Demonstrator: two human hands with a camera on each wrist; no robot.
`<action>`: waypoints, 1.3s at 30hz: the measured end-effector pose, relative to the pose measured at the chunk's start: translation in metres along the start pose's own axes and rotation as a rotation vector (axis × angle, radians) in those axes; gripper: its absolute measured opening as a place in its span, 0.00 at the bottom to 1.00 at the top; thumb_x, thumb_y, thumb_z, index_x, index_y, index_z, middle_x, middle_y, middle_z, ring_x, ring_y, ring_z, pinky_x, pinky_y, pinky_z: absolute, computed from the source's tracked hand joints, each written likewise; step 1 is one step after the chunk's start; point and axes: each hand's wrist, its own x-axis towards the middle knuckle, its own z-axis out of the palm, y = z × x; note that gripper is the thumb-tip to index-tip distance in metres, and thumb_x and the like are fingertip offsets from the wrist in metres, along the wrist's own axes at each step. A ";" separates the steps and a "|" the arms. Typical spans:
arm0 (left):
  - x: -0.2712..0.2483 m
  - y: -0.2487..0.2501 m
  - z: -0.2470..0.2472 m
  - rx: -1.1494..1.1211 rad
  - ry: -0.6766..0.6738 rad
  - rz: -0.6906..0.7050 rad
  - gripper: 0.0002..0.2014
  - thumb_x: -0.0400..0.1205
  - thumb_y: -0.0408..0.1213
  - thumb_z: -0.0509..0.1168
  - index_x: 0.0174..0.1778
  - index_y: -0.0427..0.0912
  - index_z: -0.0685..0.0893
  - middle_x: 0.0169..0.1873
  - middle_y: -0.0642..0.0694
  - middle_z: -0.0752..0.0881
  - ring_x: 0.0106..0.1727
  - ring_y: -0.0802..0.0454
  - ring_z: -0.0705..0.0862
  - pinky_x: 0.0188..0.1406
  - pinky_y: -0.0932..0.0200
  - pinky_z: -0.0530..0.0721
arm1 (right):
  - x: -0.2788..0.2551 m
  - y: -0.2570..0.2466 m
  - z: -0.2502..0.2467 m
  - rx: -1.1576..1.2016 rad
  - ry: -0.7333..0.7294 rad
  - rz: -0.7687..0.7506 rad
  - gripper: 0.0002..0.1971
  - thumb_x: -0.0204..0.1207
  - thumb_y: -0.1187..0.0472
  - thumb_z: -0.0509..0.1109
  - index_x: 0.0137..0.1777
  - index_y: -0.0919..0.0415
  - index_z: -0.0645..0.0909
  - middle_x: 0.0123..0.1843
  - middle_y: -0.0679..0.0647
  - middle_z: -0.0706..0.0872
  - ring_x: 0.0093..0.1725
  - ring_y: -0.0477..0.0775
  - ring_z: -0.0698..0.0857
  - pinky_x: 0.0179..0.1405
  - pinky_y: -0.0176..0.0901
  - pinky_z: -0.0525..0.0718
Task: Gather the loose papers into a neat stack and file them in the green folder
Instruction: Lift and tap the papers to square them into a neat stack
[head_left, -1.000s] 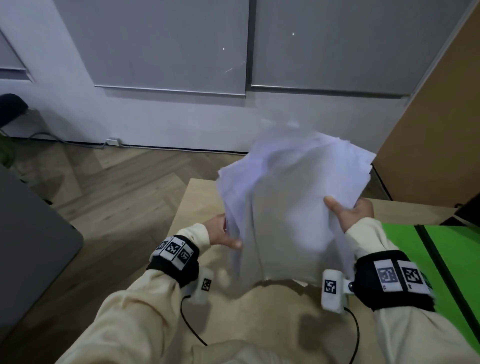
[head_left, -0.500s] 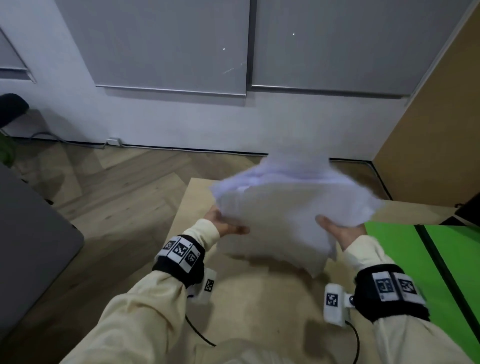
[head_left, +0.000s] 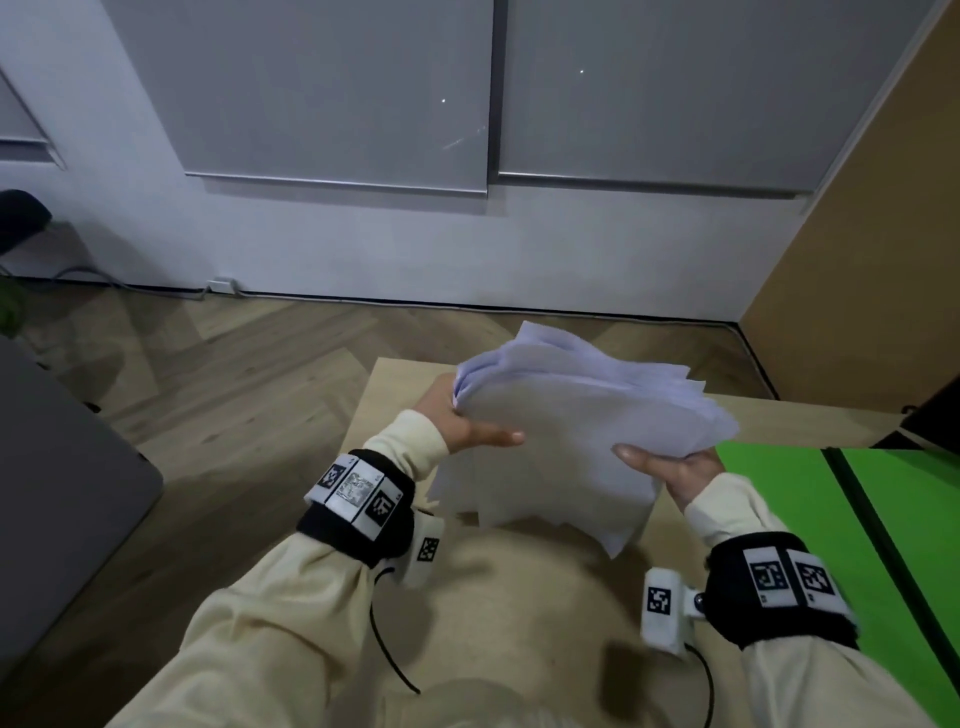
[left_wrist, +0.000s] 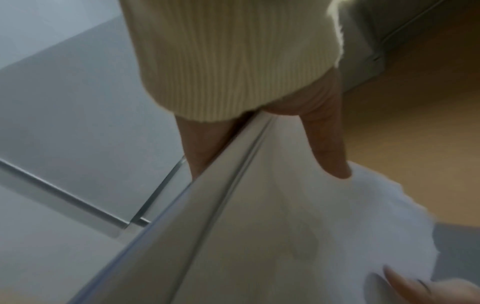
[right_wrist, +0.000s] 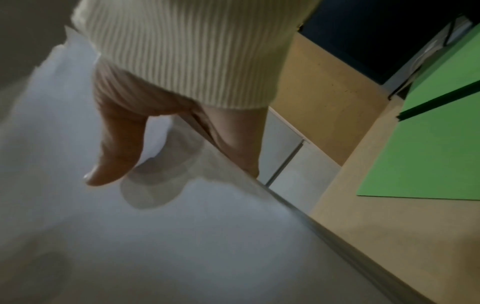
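**Now the sheaf tips flat between both hands**

Now we hold the stack of papers (head_left: 576, 441) above the wooden table (head_left: 519, 613), well clear of its top. Our left hand (head_left: 462, 428) grasps the left edge, thumb laid across the top sheet and fingers beneath; our right hand (head_left: 675, 470) grasps the right edge the same way, thumb on top. A second ago the sheets stood nearly upright in front of us; half a second ago they were tipping; now they lie closer to level, far edge raised, and they read sharper, less smeared. The edges are still uneven, with corners fanning out at the far side and near the bottom. Both hands sit lower and nearer the table than at first. The green folder (head_left: 852, 519) lies open on the table to the right, just beside our right wrist, apart from the papers.
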 end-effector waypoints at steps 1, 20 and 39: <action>0.001 -0.001 0.000 -0.013 0.028 0.013 0.37 0.51 0.46 0.83 0.58 0.51 0.81 0.55 0.46 0.88 0.57 0.50 0.86 0.60 0.54 0.84 | -0.002 -0.006 0.002 -0.002 0.002 -0.013 0.16 0.59 0.73 0.81 0.42 0.54 0.85 0.37 0.43 0.91 0.42 0.48 0.88 0.47 0.38 0.87; -0.003 0.015 0.025 -0.384 0.308 -0.049 0.23 0.60 0.69 0.59 0.38 0.58 0.85 0.36 0.61 0.84 0.36 0.72 0.84 0.36 0.77 0.81 | -0.019 -0.045 0.031 0.105 0.278 -0.253 0.09 0.64 0.60 0.81 0.35 0.55 0.81 0.25 0.35 0.84 0.18 0.24 0.79 0.23 0.18 0.78; 0.011 0.027 0.041 -0.325 0.784 -0.276 0.30 0.56 0.71 0.71 0.26 0.45 0.73 0.25 0.54 0.76 0.42 0.43 0.79 0.54 0.51 0.83 | -0.010 -0.065 0.063 0.240 0.583 -0.459 0.16 0.72 0.62 0.75 0.27 0.52 0.73 0.24 0.44 0.74 0.20 0.30 0.72 0.25 0.18 0.70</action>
